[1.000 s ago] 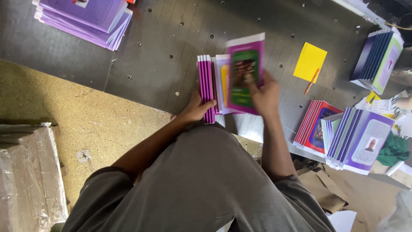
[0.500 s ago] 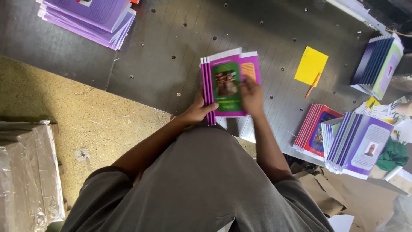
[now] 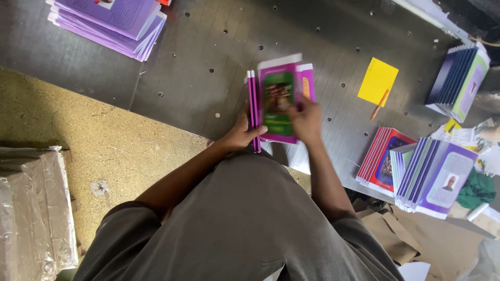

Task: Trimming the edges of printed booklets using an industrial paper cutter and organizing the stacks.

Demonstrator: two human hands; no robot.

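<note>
print bindery: stacked booklets (image 3: 109,23), perforated metal table (image 3: 219,57)

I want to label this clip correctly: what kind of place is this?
Probably a print or bookbinding workshop: a grey metal table with rows of holes, many stacks of booklets, and both hands squaring a purple bundle.

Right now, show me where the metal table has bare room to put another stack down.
Free: the metal table between the purple stack at far left and the booklets held by the left hand and right hand. Also bare beyond the yellow pad. Crowded: the right edge, around the red stack.
</note>
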